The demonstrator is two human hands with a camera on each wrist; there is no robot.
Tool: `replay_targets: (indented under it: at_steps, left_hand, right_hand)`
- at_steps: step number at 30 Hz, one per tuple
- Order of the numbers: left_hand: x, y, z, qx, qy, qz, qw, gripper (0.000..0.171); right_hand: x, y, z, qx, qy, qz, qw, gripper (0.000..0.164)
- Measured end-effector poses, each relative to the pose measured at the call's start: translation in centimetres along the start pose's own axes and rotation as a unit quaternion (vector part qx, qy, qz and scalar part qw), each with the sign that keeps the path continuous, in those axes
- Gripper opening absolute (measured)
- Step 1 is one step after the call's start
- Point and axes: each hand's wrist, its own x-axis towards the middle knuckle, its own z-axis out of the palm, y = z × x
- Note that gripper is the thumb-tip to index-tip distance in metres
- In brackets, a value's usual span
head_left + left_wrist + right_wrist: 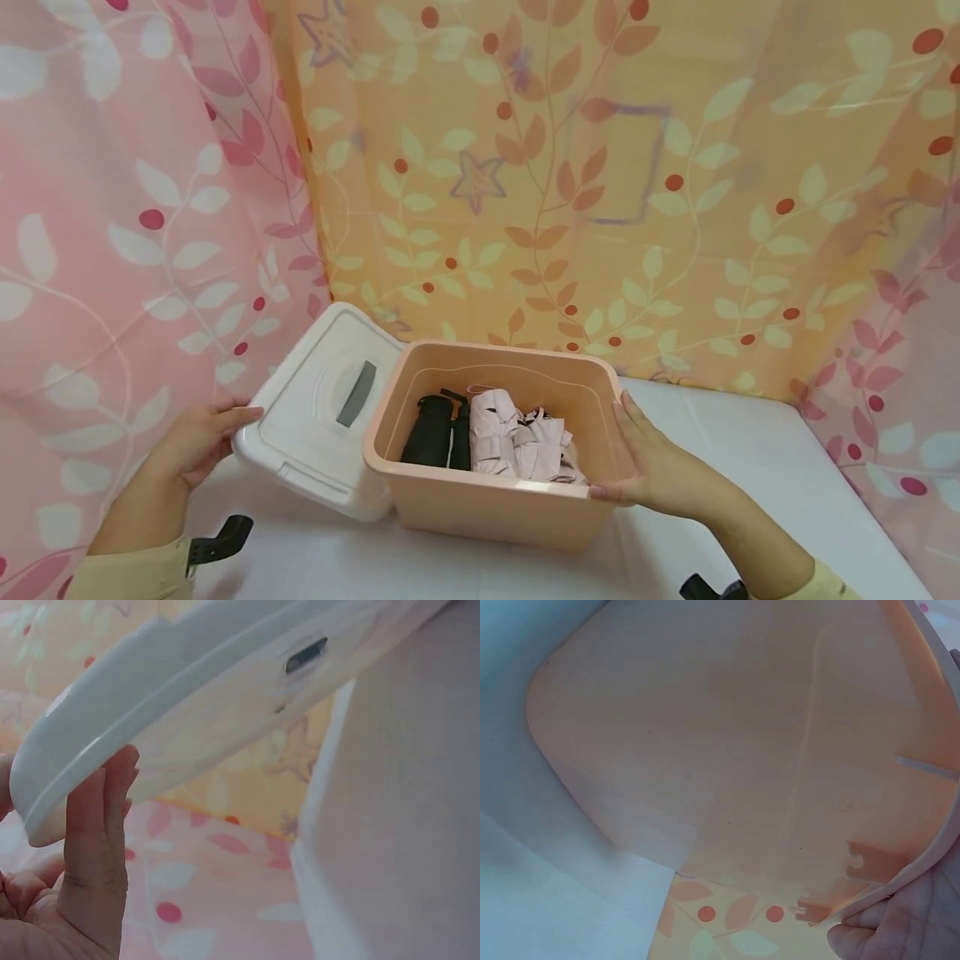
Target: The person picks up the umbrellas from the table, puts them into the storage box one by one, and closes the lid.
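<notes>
My left hand pinches the near-left corner of a white plastic lid with a grey handle. The lid stands tilted to the left of a peach storage box, its right edge against the box. In the left wrist view, fingers lie under the lid's rim. At the box's right end, my right hand holds the rim, thumb on the front corner and fingers along the side. Inside the box lie black objects with a strap and pale pink folded fabric bundles wrapped with bands, like compact umbrellas.
The box stands on a white table. Behind it hangs a yellow leaf-patterned curtain, with a pink patterned curtain on the left and another pink one on the right.
</notes>
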Motion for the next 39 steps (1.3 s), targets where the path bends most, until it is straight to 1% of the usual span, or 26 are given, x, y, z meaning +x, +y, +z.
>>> replay_targets:
  at_steps: [3, 5, 7, 10, 12, 14, 19, 21, 25, 27, 30, 35, 37, 39]
  left_hand:
    - [-0.3, 0.9, 0.7, -0.005, 0.007, 0.029, 0.9995, 0.011]
    - [-0.4, 1.4, 1.2, -0.005, 0.010, 0.041, 0.9991, 0.012]
    - [-0.5, 1.7, 1.4, -0.006, 0.013, 0.044, 0.9989, 0.013]
    - [-0.9, 2.1, 1.5, -0.029, 0.023, 0.042, 0.9984, 0.013]
    - [-1.2, 2.3, 1.4, -0.055, 0.029, 0.049, 0.9969, 0.013]
    - [-1.6, 2.7, 1.3, -0.075, 0.035, 0.064, 0.9945, 0.013]
    - [-2.3, 4.0, 1.6, -0.123, 0.027, 0.121, 0.9846, 0.020]
    - [-2.4, 4.4, 1.8, -0.146, 0.017, 0.142, 0.9789, 0.022]
    - [-2.4, 5.3, 2.2, -0.176, 0.003, 0.174, 0.9689, 0.024]
    - [-2.4, 5.8, 2.3, -0.183, -0.001, 0.188, 0.9650, 0.026]
    - [-2.4, 6.5, 2.4, -0.184, -0.006, 0.204, 0.9616, 0.027]
    - [-2.6, 7.9, 2.4, -0.188, 0.004, 0.219, 0.9574, 0.025]
    - [-2.7, 8.5, 2.3, -0.191, 0.003, 0.234, 0.9533, 0.026]
    - [-2.8, 9.3, 2.2, -0.198, 0.000, 0.253, 0.9470, 0.028]
  right_hand:
    - [0.1, 0.1, 0.0, -0.001, 0.000, -0.001, 1.000, 0.121]
    - [0.1, 0.1, -0.1, 0.000, 0.001, 0.000, 1.000, 0.121]
    - [0.0, 0.2, -0.1, 0.001, 0.001, 0.001, 1.000, 0.121]
    - [0.0, 0.1, -0.1, 0.002, -0.001, 0.002, 1.000, 0.122]
    - [0.1, 0.1, 0.0, 0.003, -0.002, 0.002, 1.000, 0.122]
    - [0.1, 0.1, 0.0, 0.003, -0.002, 0.001, 1.000, 0.121]
    - [0.0, 0.1, 0.1, 0.001, -0.005, 0.001, 1.000, 0.121]
    - [0.0, 0.1, 0.0, 0.000, -0.005, 0.002, 1.000, 0.122]
    - [0.1, 0.1, 0.0, -0.002, -0.002, 0.000, 1.000, 0.122]
    - [0.2, 0.1, 0.0, -0.002, -0.001, -0.001, 1.000, 0.122]
    - [0.3, 0.3, 0.1, -0.002, -0.001, -0.001, 1.000, 0.122]
    - [0.5, 0.5, 0.2, 0.001, 0.000, -0.002, 1.000, 0.121]
    - [0.5, 0.6, 0.2, 0.003, 0.001, -0.002, 1.000, 0.122]
    - [0.5, 0.5, 0.2, 0.002, 0.001, 0.000, 1.000, 0.122]
